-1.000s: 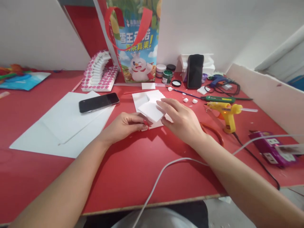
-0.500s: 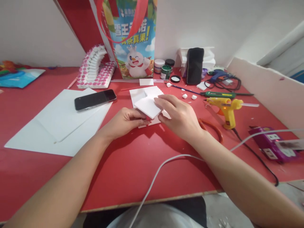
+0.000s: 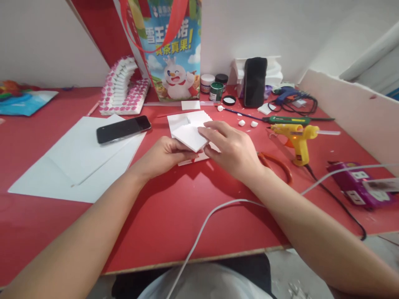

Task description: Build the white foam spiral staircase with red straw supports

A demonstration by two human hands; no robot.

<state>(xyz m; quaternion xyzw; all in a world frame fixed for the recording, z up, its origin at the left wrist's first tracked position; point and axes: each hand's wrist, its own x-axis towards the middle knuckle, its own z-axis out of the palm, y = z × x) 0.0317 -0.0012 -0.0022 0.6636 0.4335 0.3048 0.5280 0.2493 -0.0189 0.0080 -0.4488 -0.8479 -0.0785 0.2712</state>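
While the right hand (image 3: 234,150) pinches a small, flat, white board-like panel (image 3: 189,136) at frame centre, the left hand (image 3: 163,158) tucks beneath, its hold hidden; positioning seems the step in hand, and the next move calls for steady fingers.

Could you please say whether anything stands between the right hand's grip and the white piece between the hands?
Nothing visible does; fingertips of the right hand's grip appear to touch the white piece.

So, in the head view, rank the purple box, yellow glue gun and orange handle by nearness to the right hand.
1. Orange handle: beside the right hand, partly hidden.
2. Yellow glue gun: right, beyond the handle.
3. Purple box: farthest right.
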